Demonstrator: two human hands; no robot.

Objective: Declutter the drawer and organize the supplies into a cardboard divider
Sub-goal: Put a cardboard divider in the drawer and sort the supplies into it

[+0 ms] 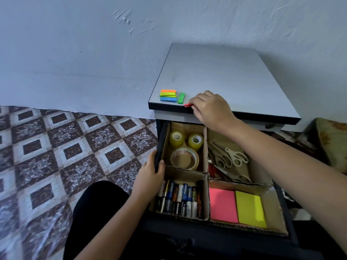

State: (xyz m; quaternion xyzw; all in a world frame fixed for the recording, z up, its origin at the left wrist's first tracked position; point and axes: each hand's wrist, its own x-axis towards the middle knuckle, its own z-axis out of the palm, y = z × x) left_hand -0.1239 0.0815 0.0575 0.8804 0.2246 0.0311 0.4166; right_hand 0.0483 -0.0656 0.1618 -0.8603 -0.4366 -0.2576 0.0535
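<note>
The open drawer [159, 147] holds a cardboard divider [208, 160] with four compartments. Tape rolls [185, 159] lie at back left, scissors [232, 156] at back right, several batteries [180, 198] at front left. Pink [222, 204] and yellow [250, 208] sticky-note pads fill the front right. My left hand [150, 175] grips the drawer's left wall. My right hand [210, 107] pinches a small red flag pad [187, 105] at the front edge of the cabinet top [216, 76]. Orange, yellow-green, blue and green flag pads [171, 96] lie beside it on the top.
The cabinet stands against a pale wall [84, 53]. A patterned tile floor [65, 156] spreads to the left. My dark-clad knee [97, 207] is in front of the drawer. A worn brownish object [332, 141] sits at the right edge.
</note>
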